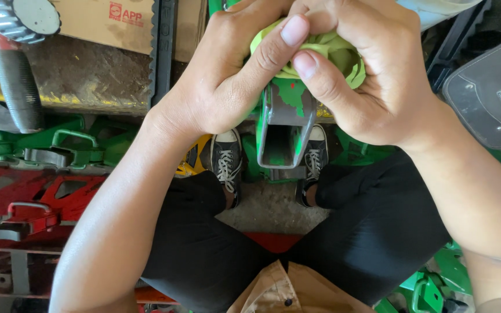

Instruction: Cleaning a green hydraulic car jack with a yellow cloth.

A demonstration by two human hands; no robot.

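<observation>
My left hand (227, 75) and my right hand (372, 75) meet close under the camera, both closed around a crumpled wad of light green tape-like strips (334, 49). The two thumbs press on its front. The wad sits on top of a grey metal part with patches of green paint (285, 122), which stands upright between my feet. How the wad joins the part is hidden by my fingers.
Green metal frames (59, 145) and red metal frames (36, 197) lie stacked at the left. A cardboard box (105, 23) and a ribbed black handle (18, 87) are at the upper left. A grey plastic lid (494, 98) is at the right. My black sneakers (227, 162) rest on concrete floor (273, 208).
</observation>
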